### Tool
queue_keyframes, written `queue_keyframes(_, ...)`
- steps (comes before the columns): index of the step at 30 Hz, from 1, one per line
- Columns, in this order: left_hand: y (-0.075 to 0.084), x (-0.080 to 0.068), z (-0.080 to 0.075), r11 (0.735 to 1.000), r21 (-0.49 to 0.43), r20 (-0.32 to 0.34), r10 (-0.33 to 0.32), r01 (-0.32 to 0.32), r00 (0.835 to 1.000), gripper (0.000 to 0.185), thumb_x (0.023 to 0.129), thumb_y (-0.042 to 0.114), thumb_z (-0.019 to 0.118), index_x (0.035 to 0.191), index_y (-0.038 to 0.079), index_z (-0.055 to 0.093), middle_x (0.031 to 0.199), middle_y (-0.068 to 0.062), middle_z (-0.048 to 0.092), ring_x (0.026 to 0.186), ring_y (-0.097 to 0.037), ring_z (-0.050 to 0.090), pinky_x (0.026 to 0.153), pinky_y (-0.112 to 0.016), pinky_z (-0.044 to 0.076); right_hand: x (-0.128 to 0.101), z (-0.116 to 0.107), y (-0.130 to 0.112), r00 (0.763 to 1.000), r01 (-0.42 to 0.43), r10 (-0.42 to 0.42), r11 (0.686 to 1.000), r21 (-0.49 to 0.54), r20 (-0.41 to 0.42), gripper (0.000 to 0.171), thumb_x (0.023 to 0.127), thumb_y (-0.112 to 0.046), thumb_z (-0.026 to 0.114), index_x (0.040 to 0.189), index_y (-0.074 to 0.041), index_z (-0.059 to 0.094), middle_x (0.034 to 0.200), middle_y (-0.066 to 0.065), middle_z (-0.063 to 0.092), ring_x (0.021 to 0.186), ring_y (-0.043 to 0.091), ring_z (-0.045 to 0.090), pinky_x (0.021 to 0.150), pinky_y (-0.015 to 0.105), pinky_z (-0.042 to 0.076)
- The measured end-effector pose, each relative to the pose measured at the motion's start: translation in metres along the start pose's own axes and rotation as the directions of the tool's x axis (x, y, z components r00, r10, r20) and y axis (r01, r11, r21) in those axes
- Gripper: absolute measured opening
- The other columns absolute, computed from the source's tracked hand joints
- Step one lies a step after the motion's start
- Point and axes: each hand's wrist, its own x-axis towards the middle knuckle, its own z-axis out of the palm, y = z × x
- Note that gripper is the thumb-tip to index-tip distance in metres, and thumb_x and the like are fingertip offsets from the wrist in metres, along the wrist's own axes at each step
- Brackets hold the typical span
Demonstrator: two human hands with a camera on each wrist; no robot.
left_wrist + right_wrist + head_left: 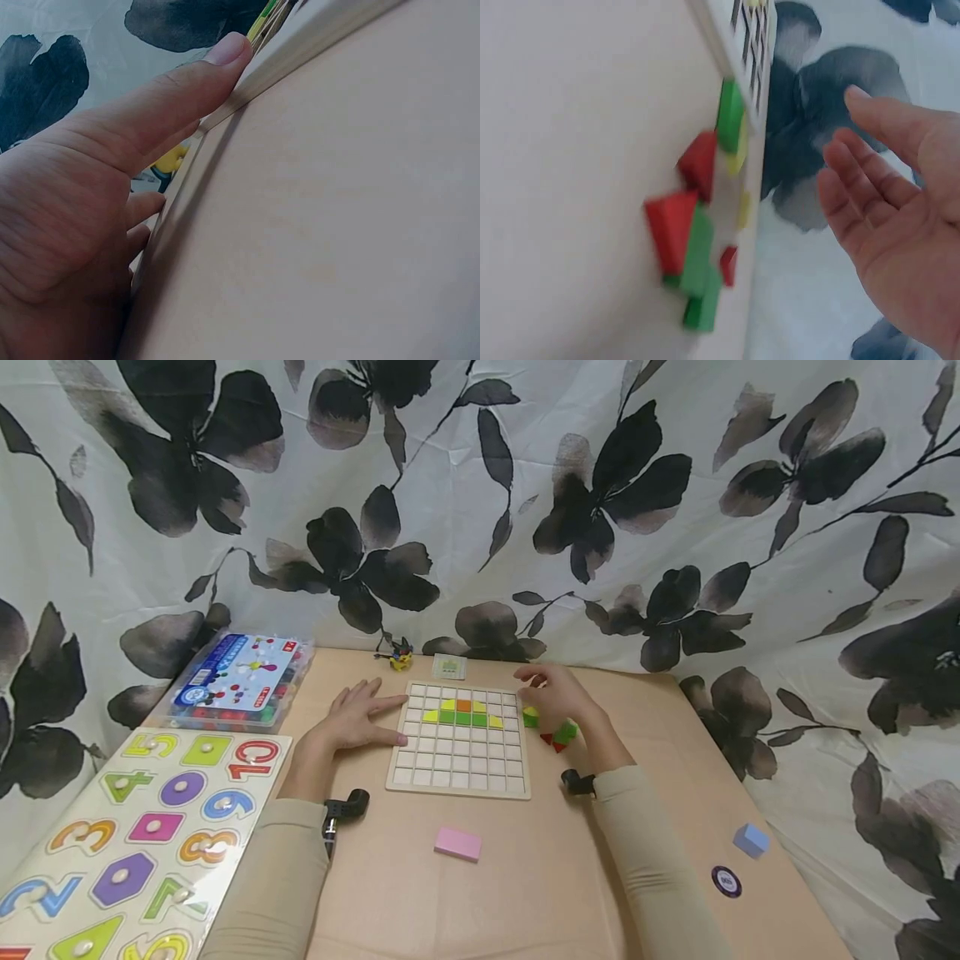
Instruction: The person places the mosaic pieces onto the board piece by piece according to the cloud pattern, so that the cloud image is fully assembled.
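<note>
A wooden grid board with white cells lies mid-table. Green, yellow and orange pieces form a small figure in its upper rows. My left hand steadies the board's left side, its thumb on the edge, as the left wrist view also shows. Over the board's right edge hovers my right hand, fingers slightly bent, with nothing held in the right wrist view. Below it is a loose group of blocks, including a green block and a red block; the hand partly hides these in the head view.
Behind the board lies a small pattern card, beside a yellow and dark figurine. A plastic case and a number puzzle board are at left. Nearer are a pink block, a blue cube and a round chip.
</note>
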Motion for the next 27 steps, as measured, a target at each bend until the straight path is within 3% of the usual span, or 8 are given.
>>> queue_keyframes(6,0.002,0.000,-0.001,1.000,0.006,-0.001,0.002,-0.002,1.000,0.091,0.080,0.064,0.080,0.156,0.025,0.051,0.172,-0.028,0.013,0.159,-0.051,0.003,0.128,-0.065,-0.005,-0.002,-0.009,0.024,0.998,-0.027,0.032,0.996,0.081,-0.058,0.036,0.103,-0.009,0.064,0.138,-0.003,0.064,0.137,0.021,0.063,0.110,0.032,0.059,0.071,0.041,0.056)
queue_keyframes(14,0.002,-0.001,0.000,1.000,0.009,-0.004,0.002,-0.002,1.000,0.090,0.080,0.064,0.080,0.155,0.025,0.051,0.172,-0.028,0.013,0.159,-0.051,0.004,0.128,-0.065,-0.005,0.008,-0.005,0.046,0.991,-0.132,0.133,0.989,0.070,-0.012,0.034,0.102,-0.004,0.063,0.135,0.003,0.065,0.126,0.021,0.062,0.079,0.024,0.052,0.058,0.027,0.046)
queue_keyframes(22,0.001,0.000,0.000,1.000,0.004,-0.001,-0.001,0.001,1.000,0.090,0.080,0.064,0.080,0.156,0.025,0.051,0.172,-0.028,0.013,0.159,-0.051,0.003,0.128,-0.065,-0.005,0.015,-0.002,0.052,0.992,-0.126,0.126,0.988,-0.087,-0.014,0.025,0.098,0.000,0.066,0.122,0.003,0.071,0.115,0.022,0.066,0.100,0.031,0.059,0.083,0.035,0.052)
queue_keyframes(27,0.002,-0.001,0.000,1.000,-0.002,0.001,-0.003,0.003,1.000,0.090,0.080,0.063,0.080,0.156,0.025,0.050,0.172,-0.028,0.013,0.159,-0.051,0.003,0.128,-0.065,-0.005,0.014,-0.004,0.048,0.989,-0.145,0.145,0.989,-0.016,-0.007,0.019,0.095,0.004,0.067,0.113,-0.001,0.071,0.105,0.016,0.062,0.096,0.029,0.056,0.073,0.033,0.051)
